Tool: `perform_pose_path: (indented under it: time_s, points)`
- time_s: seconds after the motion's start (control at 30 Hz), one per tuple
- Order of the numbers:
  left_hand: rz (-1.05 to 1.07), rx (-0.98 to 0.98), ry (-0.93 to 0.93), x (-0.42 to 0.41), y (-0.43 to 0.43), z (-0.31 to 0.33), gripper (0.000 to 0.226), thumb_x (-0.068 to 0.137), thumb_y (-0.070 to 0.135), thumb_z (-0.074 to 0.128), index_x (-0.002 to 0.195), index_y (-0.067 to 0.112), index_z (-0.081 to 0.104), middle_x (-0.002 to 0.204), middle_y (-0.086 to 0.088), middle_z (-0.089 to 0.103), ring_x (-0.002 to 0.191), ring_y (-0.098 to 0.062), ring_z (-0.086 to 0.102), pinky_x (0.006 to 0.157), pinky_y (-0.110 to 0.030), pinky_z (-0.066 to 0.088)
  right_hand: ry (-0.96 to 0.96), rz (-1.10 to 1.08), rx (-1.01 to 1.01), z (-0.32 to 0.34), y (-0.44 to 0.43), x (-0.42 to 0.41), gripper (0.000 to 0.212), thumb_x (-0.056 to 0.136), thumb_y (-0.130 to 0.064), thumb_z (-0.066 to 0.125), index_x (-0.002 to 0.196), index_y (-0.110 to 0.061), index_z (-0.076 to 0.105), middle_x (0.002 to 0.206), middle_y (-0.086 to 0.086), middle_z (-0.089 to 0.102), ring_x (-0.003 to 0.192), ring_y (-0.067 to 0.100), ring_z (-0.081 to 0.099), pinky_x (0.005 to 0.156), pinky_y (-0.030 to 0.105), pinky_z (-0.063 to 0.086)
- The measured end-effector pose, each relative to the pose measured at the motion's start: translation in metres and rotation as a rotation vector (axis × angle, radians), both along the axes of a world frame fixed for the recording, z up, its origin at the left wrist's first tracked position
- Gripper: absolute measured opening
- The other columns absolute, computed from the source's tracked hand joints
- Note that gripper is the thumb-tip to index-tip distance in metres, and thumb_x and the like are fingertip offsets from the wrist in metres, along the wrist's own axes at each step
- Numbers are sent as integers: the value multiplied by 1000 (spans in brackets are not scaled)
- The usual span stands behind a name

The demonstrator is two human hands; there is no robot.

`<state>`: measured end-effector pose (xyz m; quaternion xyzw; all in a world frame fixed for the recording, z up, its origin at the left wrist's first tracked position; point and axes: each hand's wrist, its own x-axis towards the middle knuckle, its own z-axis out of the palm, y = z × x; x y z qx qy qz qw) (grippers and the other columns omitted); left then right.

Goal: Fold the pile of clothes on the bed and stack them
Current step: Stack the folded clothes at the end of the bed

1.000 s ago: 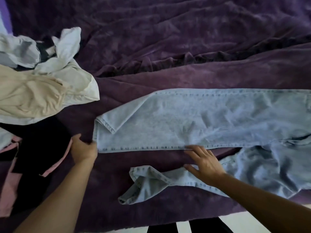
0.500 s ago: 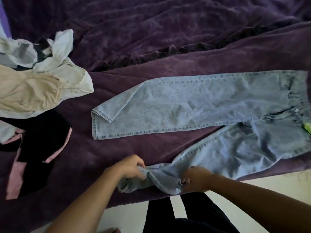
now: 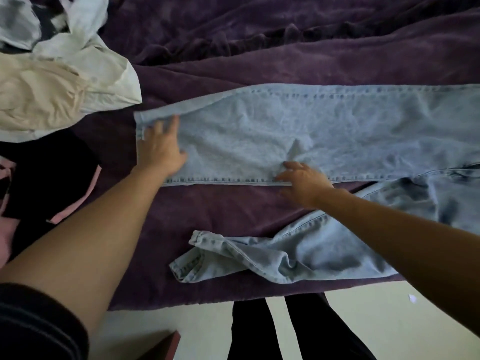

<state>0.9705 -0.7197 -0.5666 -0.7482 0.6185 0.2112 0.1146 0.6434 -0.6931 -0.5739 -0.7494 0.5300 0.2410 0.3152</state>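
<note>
One pair of jeans [image 3: 428, 201] is laid out on the bed [image 3: 259, 55]; nothing is seen folded or stacked.

The nearer leg [image 3: 259, 258] of the jeans is left crumpled, while the farther leg [image 3: 337, 126] is spread flat. Both hands are laid open on that farther leg and nothing is gripped. The left hand [image 3: 161, 149] is pressed flat at its hem end with fingers spread, and the right hand [image 3: 304, 183] is rested with loose fingers on its near seam, midway along. Beyond the hem, the unfolded pile [image 3: 57, 94] is heaped, so most of the task is judged undone.
</note>
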Motion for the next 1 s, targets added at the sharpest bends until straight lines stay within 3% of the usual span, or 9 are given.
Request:
perform_pose_path:
  time_s: [0.1, 0.17, 0.27, 0.4, 0.5, 0.57, 0.67, 0.83, 1.0]
  points:
    - [377, -87, -49, 29, -8, 18, 74, 85, 31, 61, 147, 22, 22, 151, -19, 21, 131, -46, 30, 102, -59, 33, -34, -56, 17, 6, 19, -23, 56, 90, -39, 60, 143, -36, 42, 156, -3, 26, 140, 25, 29, 106, 46, 37]
    - [280, -112, -21, 29, 2, 31, 52, 86, 28, 60, 134, 16, 45, 133, -23, 46, 116, -45, 48, 92, -53, 43, -34, -97, -44, 15, 30, -32, 54, 89, -34, 61, 140, -30, 46, 150, -1, 36, 136, 24, 35, 99, 45, 44]
    - [134, 2, 254, -13, 48, 42, 22, 88, 36, 62, 96, 16, 68, 96, -11, 69, 91, -34, 64, 75, -37, 50, -49, -87, -184, 25, 57, -40, 37, 86, -28, 62, 122, -19, 60, 124, 4, 53, 119, 26, 50, 82, 39, 51]
    - [-130, 615, 298, -80, 123, 37, 50, 73, 62, 68, 107, 27, 59, 109, 4, 58, 101, -20, 59, 82, -35, 49, 161, 98, 80, 28, 93, -52, 48, 87, -44, 60, 131, -27, 49, 129, -1, 51, 118, 23, 51, 87, 37, 48]
    - [-237, 649, 225, -84, 152, 31, 15, 79, 34, 65, 75, 28, 52, 87, 3, 58, 89, -23, 62, 66, -29, 41, 158, -9, 67, 36, 89, -56, 24, 91, -40, 53, 109, -27, 64, 113, 0, 65, 106, 26, 61, 83, 36, 50]
    - [-97, 656, 362, -68, 148, 39, 24, 78, 23, 66, 61, 22, 50, 68, 2, 54, 69, -19, 57, 60, -29, 40, 3, -113, -69, 48, 77, -54, 21, 92, -36, 53, 101, -26, 69, 107, 0, 67, 102, 27, 61, 77, 35, 49]
    - [169, 411, 413, -25, 120, 56, 12, 74, 10, 71, 68, 18, 63, 70, -5, 64, 68, -19, 59, 63, -33, 48, -192, -222, -229, 64, 45, -39, 23, 95, -31, 55, 110, -21, 69, 110, 4, 64, 108, 28, 56, 79, 36, 47]
    - [99, 135, -191, 10, 94, 72, 43, 77, 23, 72, 117, 16, 57, 119, -17, 50, 111, -39, 47, 88, -46, 43, -171, -374, -211, 71, 23, -22, 43, 96, -29, 53, 138, -21, 48, 138, 7, 46, 124, 29, 46, 88, 40, 47]
    - [-214, 60, 13, -77, 117, 72, 27, 84, 20, 60, 110, 19, 64, 111, -6, 60, 110, -30, 51, 91, -40, 44, -19, -386, -74, 66, 80, -79, 40, 93, -30, 54, 132, -24, 52, 134, 3, 48, 122, 26, 49, 90, 38, 46]
